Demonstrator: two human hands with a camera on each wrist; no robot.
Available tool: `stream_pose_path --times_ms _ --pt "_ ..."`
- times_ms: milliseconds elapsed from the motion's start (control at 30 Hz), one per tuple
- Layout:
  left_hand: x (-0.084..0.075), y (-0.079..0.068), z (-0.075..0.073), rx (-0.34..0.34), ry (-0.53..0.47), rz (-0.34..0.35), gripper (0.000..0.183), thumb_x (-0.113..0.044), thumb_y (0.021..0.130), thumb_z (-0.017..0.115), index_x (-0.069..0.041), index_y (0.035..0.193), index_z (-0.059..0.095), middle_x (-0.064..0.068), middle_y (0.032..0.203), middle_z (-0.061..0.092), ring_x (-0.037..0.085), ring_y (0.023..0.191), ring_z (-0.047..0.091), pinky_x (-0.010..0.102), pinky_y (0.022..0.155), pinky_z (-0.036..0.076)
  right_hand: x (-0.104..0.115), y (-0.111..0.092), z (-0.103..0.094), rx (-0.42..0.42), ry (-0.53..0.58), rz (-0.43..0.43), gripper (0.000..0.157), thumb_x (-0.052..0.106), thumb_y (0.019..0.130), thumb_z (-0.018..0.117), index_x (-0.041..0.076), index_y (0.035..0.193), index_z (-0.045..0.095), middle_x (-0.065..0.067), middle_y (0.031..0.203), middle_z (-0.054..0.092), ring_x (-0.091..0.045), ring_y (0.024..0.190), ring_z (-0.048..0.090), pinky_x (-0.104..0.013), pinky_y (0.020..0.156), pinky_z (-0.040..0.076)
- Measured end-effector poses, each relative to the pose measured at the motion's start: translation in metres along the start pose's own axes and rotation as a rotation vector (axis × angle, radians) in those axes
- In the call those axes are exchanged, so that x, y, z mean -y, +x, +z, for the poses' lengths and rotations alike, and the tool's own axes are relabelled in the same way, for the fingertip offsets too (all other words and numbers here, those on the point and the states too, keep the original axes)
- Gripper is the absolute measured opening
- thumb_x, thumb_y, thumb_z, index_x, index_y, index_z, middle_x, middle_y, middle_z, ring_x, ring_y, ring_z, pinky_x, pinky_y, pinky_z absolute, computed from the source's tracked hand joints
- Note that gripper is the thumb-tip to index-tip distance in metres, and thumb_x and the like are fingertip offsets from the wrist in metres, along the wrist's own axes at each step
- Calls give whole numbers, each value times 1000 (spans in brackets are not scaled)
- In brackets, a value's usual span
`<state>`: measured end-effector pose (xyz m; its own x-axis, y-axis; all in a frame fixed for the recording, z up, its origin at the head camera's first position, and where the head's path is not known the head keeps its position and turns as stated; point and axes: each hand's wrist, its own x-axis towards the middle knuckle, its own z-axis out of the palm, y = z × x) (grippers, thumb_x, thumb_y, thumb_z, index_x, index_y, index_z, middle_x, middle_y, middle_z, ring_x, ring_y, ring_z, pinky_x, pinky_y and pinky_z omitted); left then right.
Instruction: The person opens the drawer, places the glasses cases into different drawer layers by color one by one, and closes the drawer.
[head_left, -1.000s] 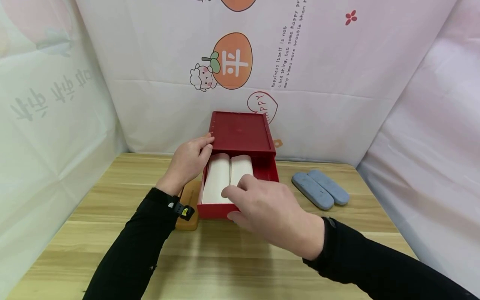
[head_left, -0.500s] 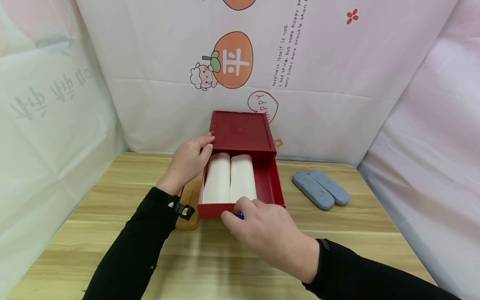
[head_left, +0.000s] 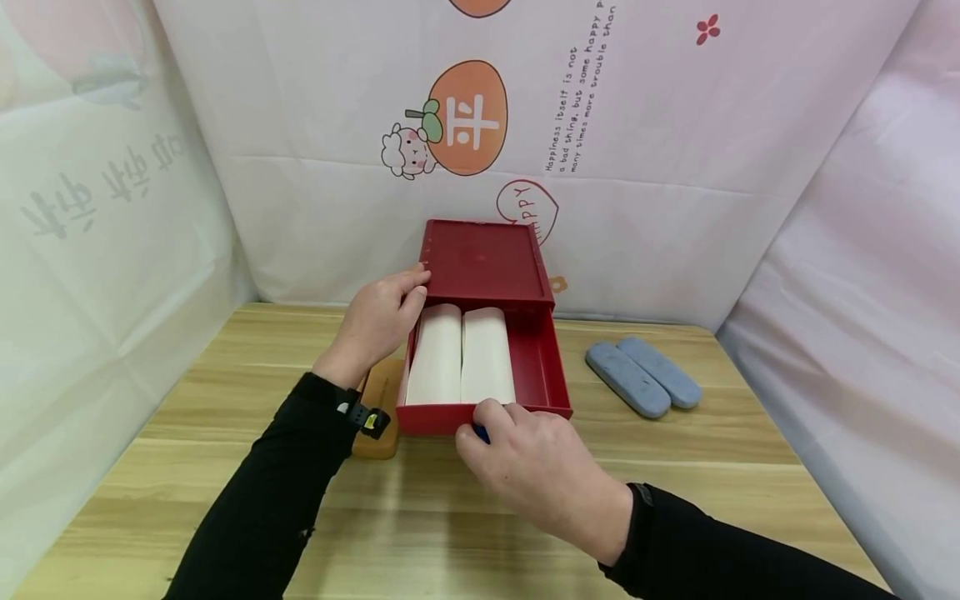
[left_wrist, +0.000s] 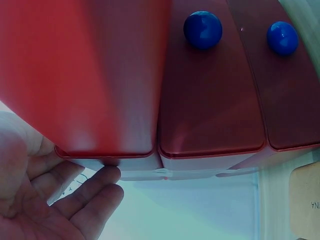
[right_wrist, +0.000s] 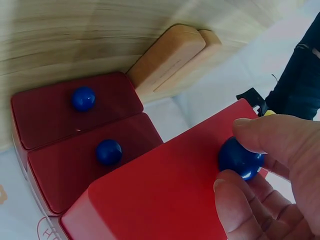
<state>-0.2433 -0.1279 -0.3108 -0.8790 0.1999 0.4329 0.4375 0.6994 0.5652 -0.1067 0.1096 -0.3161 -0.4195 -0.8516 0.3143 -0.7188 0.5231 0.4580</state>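
Observation:
A red cabinet point(head_left: 483, 262) with stacked drawers stands at the back of the table. Its top drawer point(head_left: 536, 358) is pulled out and holds two long white rounded items point(head_left: 435, 354) side by side. My right hand point(head_left: 543, 471) is at the drawer front, where thumb and fingers pinch its round blue knob point(right_wrist: 240, 159). The left hand point(head_left: 378, 321) rests against the cabinet's left side near the top, fingers extended. In the left wrist view, the lower drawers are closed, with blue knobs point(left_wrist: 202, 30) on their dark red fronts.
Two long blue-grey rounded cases point(head_left: 628, 379) lie together to the right of the cabinet. A tan case point(right_wrist: 170, 57) with small lettering lies at its left, partly hidden by the left wrist in the head view. Printed white cloth point(head_left: 645, 117) hangs behind the table.
My right hand has moved down and back from over the open drawer to its front knob, which it now pinches. The left hand, the drawer and the white items stay in place.

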Motion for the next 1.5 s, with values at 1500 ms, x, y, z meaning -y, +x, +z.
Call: stream_pose_path --times_ms 1500 --pt "2 1 -2 40 -42 -32 67 -53 102 25 -7 146 46 2 149 47 16 138 38 39 111 36 -32 25 15 -89 30 114 26 16 82 75 10 107 68 -14 98 61 -20 70 59 -31 48 53"
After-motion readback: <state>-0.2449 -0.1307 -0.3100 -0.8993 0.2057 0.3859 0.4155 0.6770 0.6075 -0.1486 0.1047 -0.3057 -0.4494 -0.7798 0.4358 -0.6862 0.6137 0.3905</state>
